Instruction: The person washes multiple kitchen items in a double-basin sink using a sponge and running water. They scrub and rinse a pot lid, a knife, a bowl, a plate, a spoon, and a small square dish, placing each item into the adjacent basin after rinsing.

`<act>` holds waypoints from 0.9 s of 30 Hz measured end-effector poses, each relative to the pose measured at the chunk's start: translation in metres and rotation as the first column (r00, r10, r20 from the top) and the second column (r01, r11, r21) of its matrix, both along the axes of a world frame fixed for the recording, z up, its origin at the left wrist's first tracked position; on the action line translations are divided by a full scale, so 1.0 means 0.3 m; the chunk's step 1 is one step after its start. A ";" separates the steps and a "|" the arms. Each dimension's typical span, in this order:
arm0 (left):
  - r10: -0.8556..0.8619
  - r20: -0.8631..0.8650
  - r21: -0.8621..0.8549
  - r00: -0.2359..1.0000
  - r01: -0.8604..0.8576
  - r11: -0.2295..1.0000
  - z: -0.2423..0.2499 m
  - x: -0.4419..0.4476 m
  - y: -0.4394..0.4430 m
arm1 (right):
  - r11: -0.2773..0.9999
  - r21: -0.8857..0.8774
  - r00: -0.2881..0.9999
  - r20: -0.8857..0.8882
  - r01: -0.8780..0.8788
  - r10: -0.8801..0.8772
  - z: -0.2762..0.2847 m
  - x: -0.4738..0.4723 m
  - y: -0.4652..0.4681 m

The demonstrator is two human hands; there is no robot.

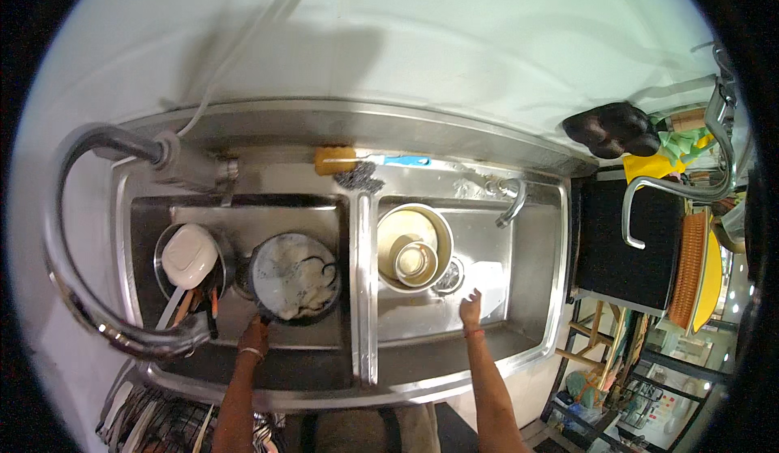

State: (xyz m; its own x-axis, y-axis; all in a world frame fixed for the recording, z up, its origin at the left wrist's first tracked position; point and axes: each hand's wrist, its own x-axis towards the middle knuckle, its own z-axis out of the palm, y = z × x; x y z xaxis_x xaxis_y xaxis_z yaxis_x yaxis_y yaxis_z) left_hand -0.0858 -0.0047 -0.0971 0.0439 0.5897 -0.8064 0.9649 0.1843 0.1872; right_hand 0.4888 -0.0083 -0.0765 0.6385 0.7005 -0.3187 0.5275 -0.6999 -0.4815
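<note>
My left hand is closed around the handle of a dark frying pan in the left basin. Cloudy, foamy liquid and a pale, soft-looking mass fill the pan. My right hand hangs over the right basin with its fingers loosely apart and nothing visible in them. Beside it is a bright white patch; I cannot tell if it is a flat object or glare. Left of that hand, a small metal bowl sits inside a larger round metal pot, next to the drain strainer.
A pot at far left holds a white container and utensils. A tall curved faucet arches over there. A short tap, a blue-handled brush, a sponge and a steel scourer line the back ledge.
</note>
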 end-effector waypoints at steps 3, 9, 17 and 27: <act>-0.263 -0.151 0.322 0.953 0.299 0.898 0.012 -0.022 -0.015 | 0.963 -0.263 0.963 0.268 0.055 0.018 0.044 0.209 0.063; 0.364 0.050 0.202 0.930 -0.366 0.908 0.207 0.019 0.011 | 0.799 -0.599 0.965 0.238 0.053 0.114 0.028 0.411 0.121; 0.510 0.326 0.443 0.796 -0.605 0.662 0.415 0.264 -0.041 | 0.786 -0.593 0.928 0.167 -0.176 0.334 -0.071 0.571 0.069; 0.690 0.687 -0.190 0.229 -0.860 0.475 0.602 0.498 0.015 | 0.972 -0.010 0.967 0.096 -0.234 0.234 0.606 0.120 0.071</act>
State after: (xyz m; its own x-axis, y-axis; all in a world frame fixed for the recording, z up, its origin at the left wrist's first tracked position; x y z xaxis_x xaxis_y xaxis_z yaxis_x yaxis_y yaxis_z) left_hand 0.0637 -0.0003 0.0836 -0.1285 0.7513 -0.6474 -0.0228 0.6504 0.7593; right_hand 0.5249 0.0129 0.1055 0.4842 0.8347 -0.2625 0.7205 -0.5505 -0.4217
